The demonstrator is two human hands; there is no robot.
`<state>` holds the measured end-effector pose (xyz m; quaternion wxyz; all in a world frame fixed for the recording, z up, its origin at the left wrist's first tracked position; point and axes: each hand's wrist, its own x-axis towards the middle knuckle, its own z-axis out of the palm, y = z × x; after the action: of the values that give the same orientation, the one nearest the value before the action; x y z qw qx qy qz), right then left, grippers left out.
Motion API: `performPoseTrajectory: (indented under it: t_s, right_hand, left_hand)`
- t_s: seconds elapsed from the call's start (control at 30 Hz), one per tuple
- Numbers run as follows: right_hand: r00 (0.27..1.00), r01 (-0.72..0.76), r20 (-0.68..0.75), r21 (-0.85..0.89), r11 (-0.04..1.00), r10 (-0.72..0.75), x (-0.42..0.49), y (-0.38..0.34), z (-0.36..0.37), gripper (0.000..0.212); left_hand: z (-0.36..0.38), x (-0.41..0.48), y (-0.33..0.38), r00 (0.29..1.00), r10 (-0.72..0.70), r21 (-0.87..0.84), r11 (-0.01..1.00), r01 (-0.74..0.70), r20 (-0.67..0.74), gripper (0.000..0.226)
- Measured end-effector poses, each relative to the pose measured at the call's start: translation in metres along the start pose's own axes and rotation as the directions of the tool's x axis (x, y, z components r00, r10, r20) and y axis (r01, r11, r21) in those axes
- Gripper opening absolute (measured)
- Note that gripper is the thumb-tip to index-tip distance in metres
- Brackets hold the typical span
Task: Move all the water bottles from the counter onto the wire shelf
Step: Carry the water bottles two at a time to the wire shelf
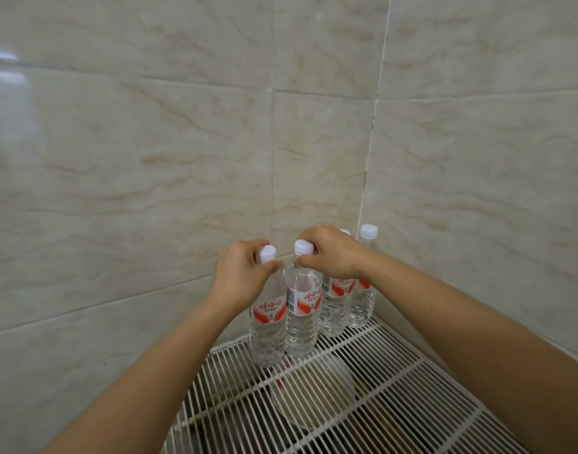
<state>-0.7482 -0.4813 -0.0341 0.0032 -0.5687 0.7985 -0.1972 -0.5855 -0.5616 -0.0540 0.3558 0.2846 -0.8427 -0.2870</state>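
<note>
White wire shelf (395, 371) carries four clear plastic red-labelled water bottles (333, 309), my left hand (238, 273) curled round the end bottle (268, 326), my right hand (333, 253) pinching the next white cap (304, 246), two more at two o'clock, counter unseen.

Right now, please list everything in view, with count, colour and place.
water bottles: four, clear, white caps, red-and-white labels, upright in a row on the shelf toward the corner
wire shelf: one, white, bottom right against the walls
round thing: one, pale, under the shelf wires; unclear what
wall tiles: several, beige marbled, behind and right
left hand: one, grips the leftmost bottle at its neck
right hand: one, grips the second bottle at its cap
</note>
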Motion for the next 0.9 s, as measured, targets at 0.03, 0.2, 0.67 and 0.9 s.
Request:
performPoseTrajectory:
  t_s: [0.03, 0.2, 0.67, 0.9]
  right_hand:
    - [1.0, -0.004, 0.002, -0.006, 1.0, 0.004, 0.0, -0.001, 0.0, 0.025]
    - [1.0, -0.025, -0.01, 0.016, 1.0, 0.025, -0.005, -0.001, 0.0, 0.018]
    - [0.989, -0.149, -0.014, 0.004, 0.989, 0.149, -0.03, -0.024, 0.001, 0.031]
    - [0.984, -0.159, -0.097, -0.067, 0.985, 0.152, -0.077, -0.046, 0.008, 0.069]
  left_hand:
    - [0.0, 0.001, 0.0, 1.0, -0.002, 0.003, 1.0, 0.002, 0.005, 0.011]
    - [0.005, 0.002, -0.005, 1.0, 0.005, 0.039, 0.999, -0.004, -0.009, 0.018]
    - [0.008, -0.017, -0.006, 1.0, -0.019, 0.075, 0.997, 0.02, -0.021, 0.064]
    - [-0.005, -0.064, -0.006, 0.997, -0.075, 0.052, 0.996, 0.075, -0.004, 0.061]
